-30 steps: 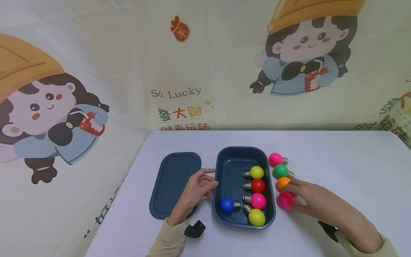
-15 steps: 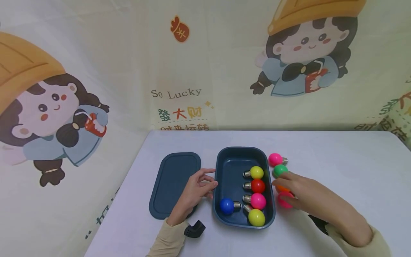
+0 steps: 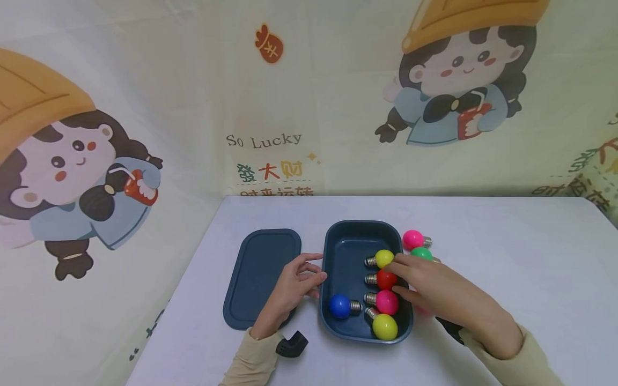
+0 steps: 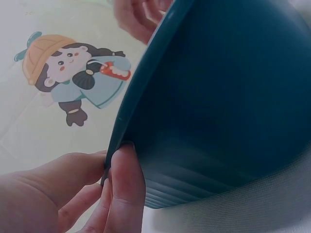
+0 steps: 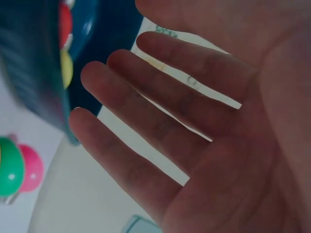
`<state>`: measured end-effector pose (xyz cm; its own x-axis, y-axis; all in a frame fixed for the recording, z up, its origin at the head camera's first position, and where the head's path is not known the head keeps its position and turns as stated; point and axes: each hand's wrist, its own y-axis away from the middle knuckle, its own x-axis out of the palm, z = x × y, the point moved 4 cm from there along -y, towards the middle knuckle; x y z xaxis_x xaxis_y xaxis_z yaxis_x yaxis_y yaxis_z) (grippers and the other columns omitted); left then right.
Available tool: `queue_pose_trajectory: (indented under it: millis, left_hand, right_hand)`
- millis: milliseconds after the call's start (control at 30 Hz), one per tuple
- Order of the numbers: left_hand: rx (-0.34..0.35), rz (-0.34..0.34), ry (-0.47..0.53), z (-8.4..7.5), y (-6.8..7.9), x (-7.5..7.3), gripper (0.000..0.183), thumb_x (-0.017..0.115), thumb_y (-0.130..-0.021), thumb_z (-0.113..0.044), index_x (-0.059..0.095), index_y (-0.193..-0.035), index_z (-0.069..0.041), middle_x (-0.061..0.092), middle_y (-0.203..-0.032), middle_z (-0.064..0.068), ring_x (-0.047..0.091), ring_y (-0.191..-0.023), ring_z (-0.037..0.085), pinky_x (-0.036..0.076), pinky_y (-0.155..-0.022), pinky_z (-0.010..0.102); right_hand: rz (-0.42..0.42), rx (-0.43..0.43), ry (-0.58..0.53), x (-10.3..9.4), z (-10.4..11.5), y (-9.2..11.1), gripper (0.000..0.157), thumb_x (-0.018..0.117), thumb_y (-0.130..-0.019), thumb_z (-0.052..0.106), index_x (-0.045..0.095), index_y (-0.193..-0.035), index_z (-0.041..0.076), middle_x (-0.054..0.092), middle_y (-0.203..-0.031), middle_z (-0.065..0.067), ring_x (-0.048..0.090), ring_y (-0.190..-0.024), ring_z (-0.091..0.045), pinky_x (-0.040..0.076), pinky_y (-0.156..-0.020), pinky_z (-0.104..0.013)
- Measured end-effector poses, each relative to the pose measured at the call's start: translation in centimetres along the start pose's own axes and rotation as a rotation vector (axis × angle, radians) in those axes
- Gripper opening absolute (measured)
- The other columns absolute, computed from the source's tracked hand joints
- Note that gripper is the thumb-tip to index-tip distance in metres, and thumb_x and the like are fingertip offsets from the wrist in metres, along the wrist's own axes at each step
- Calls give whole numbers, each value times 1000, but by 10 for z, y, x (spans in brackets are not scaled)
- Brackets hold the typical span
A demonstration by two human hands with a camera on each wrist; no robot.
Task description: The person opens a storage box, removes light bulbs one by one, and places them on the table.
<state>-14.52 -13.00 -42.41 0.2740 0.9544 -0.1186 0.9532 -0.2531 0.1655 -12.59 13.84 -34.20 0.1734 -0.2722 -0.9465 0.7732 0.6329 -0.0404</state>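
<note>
The dark blue plastic box holds several coloured light bulbs. My left hand pinches its left rim between thumb and fingers, as the left wrist view also shows. Over the right rim reaches my right hand, its fingertips above the red bulb and beside the upper yellow bulb. In the right wrist view its fingers are straight and spread, with nothing in them. A pink bulb, another yellow bulb and a blue bulb also lie inside.
Outside, right of the box, lie a far pink bulb and a green bulb. An orange bulb and another pink bulb there are mostly hidden under my right hand. The flat dark blue lid rests on the white table at left.
My right hand has moved left, away from the orange and pink bulbs outside, to above the bulbs in the box. The left hand keeps its grip on the rim.
</note>
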Motion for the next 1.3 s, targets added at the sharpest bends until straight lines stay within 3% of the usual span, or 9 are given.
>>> queue_pose_trajectory:
  millis: [300, 733, 1300]
  left_hand:
    - [1, 1, -1, 2, 2, 1, 50, 71, -93, -16, 53, -138, -6, 63, -102, 15, 65, -70, 14, 61, -64, 31]
    - [0, -7, -9, 2, 4, 2, 49, 70, -93, -17, 53, -138, -6, 63, -102, 15, 65, -69, 14, 60, -63, 29]
    - [4, 1, -8, 3, 5, 4, 49, 70, -94, -17, 53, -138, -6, 62, -103, 16, 64, -68, 14, 59, -63, 26]
  right_hand:
    - [23, -55, 6, 2, 19, -16, 39, 81, -83, 20, 69, -118, 8, 66, -110, -7, 67, -97, -23, 61, -72, -31]
    - [51, -142, 48, 20, 39, -33, 39, 78, -86, 24, 67, -119, 6, 63, -102, -3, 62, -89, -14, 60, -77, -28]
    - [209, -120, 2, 45, 48, -45, 48, 76, -88, 31, 63, -128, 8, 62, -106, -3, 64, -95, -15, 59, -80, -28]
